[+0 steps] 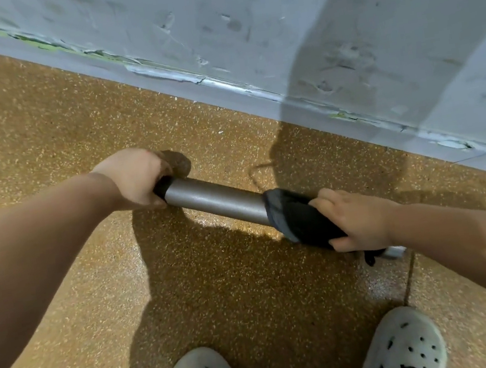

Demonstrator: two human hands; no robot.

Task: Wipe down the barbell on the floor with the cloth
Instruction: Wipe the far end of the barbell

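The grey steel barbell (215,199) looks mid-wipe: my left hand (136,177) grips its ten-o'clock end, my right hand (357,220) clamps the dark cloth (297,219) toward four o'clock, the middle probably still to do.

No writing, label, brand or number can be read anywhere here, on any surface in sight.

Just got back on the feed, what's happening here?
A person stands over the barbell near a wall. The left hand grips one end, while the right hand holds a dark cloth wrapped round the bar further along. Bare metal shows between the hands. Whether the bar touches the floor is unclear.
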